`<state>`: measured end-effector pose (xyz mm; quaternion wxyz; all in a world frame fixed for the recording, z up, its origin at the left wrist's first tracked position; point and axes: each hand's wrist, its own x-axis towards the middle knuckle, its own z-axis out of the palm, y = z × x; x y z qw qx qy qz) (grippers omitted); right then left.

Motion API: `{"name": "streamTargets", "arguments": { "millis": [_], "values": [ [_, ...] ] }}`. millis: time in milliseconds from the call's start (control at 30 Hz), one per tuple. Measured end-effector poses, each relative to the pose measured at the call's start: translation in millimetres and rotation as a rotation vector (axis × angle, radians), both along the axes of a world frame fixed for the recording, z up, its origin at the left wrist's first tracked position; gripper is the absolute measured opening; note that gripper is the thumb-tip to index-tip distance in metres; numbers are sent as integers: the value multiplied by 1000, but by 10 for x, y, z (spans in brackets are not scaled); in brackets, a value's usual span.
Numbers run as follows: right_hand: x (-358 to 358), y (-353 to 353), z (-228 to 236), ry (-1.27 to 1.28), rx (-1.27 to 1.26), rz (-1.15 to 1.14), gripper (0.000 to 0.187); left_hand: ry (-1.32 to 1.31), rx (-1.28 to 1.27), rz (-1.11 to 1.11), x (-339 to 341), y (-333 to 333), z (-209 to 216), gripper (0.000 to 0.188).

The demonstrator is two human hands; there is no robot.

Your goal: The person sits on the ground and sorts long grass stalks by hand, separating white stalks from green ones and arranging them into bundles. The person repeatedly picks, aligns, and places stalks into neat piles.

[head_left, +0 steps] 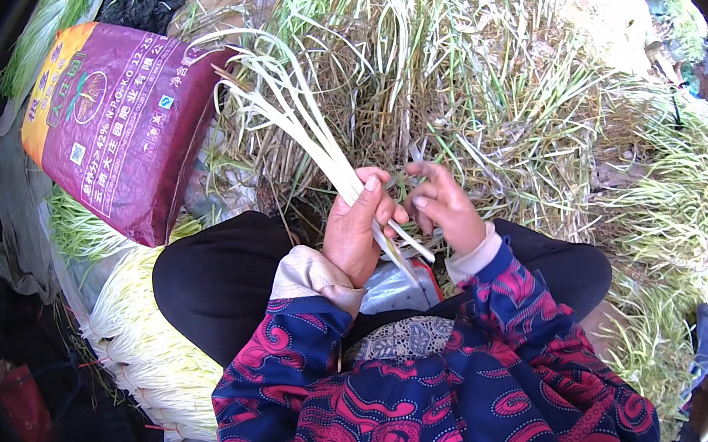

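My left hand (357, 228) is closed round a small bunch of long white stalks (322, 149) that look like blanched chives. Their leafy tips fan out up and to the left, and the lower ends stick out beneath my fingers toward my lap. Just to the right, my right hand (447, 210) is raised beside the stalks. Its fingers are half curled and apart, blurred at the tips, and I see nothing held in them. A large heap of loose green and dry brown stalks (462, 90) spreads beyond both hands.
A purple and yellow printed sack (123, 131) lies at the upper left. Bundles of pale stalks (148, 324) line up along my left knee, with red ties showing at their ends. A silvery item with a red edge (399, 288) rests in my lap. More greens (676, 187) lie at right.
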<state>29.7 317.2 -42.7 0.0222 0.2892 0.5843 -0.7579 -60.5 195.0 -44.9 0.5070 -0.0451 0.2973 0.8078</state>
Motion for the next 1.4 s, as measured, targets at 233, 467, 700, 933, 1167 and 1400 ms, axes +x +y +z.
{"name": "streamTargets", "arguments": {
  "millis": [233,467,700,933,1167,1400],
  "values": [
    [-85,150,-464,51,288,354,18,-40,-75,-149,78,67,-127,18],
    [49,1342,-1053,36,-16,-681,17,-73,-304,-11,136,115,-235,14],
    [-496,1055,-1910,-376,183,-204,34,-435,-192,-301,315,133,-136,19],
    [-720,1332,-1117,32,-239,-504,23,-150,-270,-261,237,177,-75,28],
    [-324,1320,729,404,366,-819,25,-75,-187,-132,156,122,-38,22],
    [10,895,1569,784,556,-605,29,-6,-109,-69,43,118,-12,19]
  ]
}}
